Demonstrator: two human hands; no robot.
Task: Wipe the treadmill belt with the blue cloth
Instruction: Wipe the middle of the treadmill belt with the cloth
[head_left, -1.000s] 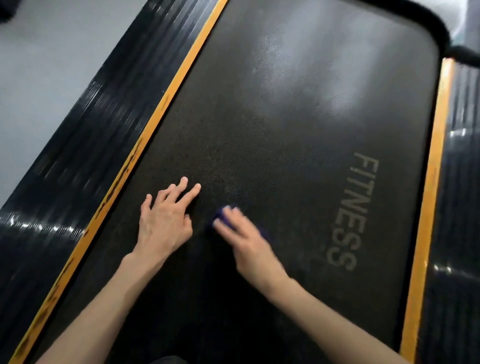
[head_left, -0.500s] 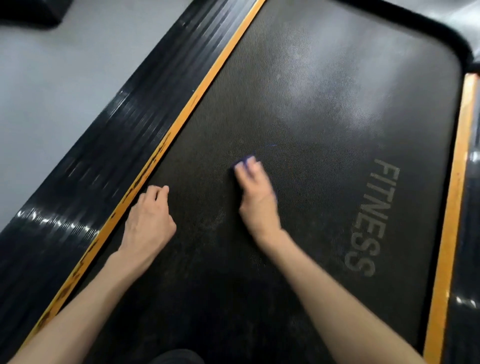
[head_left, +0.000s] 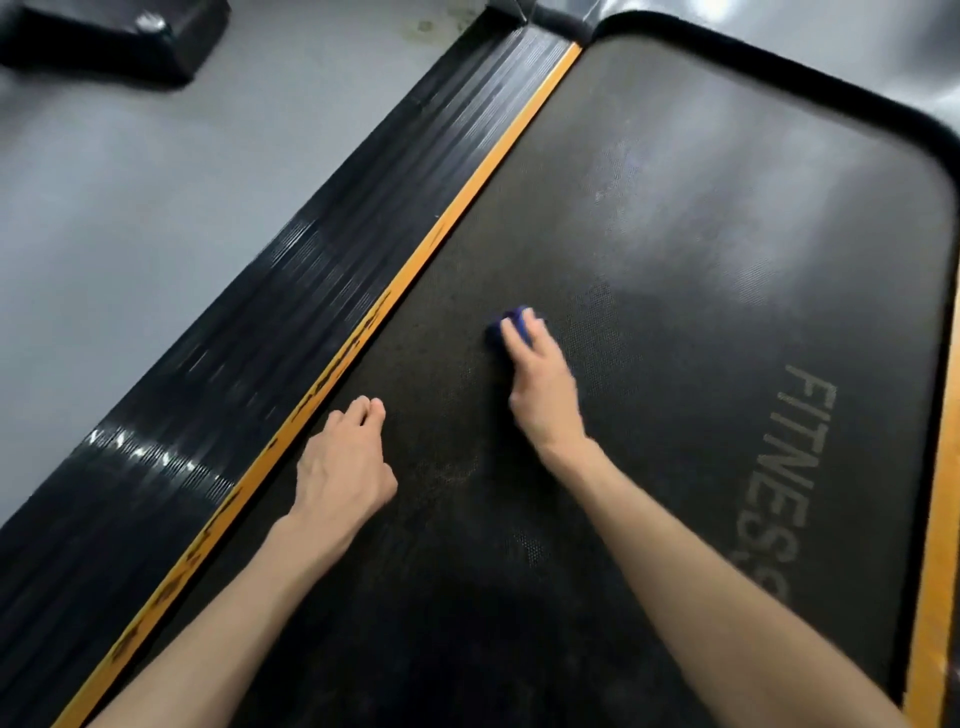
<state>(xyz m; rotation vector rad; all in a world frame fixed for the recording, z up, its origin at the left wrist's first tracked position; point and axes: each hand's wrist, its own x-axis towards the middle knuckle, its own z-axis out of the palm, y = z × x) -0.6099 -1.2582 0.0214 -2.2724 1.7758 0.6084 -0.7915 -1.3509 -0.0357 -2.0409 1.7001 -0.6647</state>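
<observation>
We've got the blue cloth (head_left: 511, 325) pinned under our right hand's (head_left: 540, 400) fingertips mid-belt, left hand (head_left: 343, 467) loosely curled, holding nothing, braced by the orange strip (head_left: 415, 270), and the unwiped treadmill belt (head_left: 701, 234) runs lengthwise ahead of the right hand.

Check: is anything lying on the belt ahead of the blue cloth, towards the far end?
Nothing visible. The right hand presses the blue cloth on the belt, which is bare up to its far edge.

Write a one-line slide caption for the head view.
Right hand presses a blue cloth on the treadmill belt; left hand braces beside the orange strip.
</observation>
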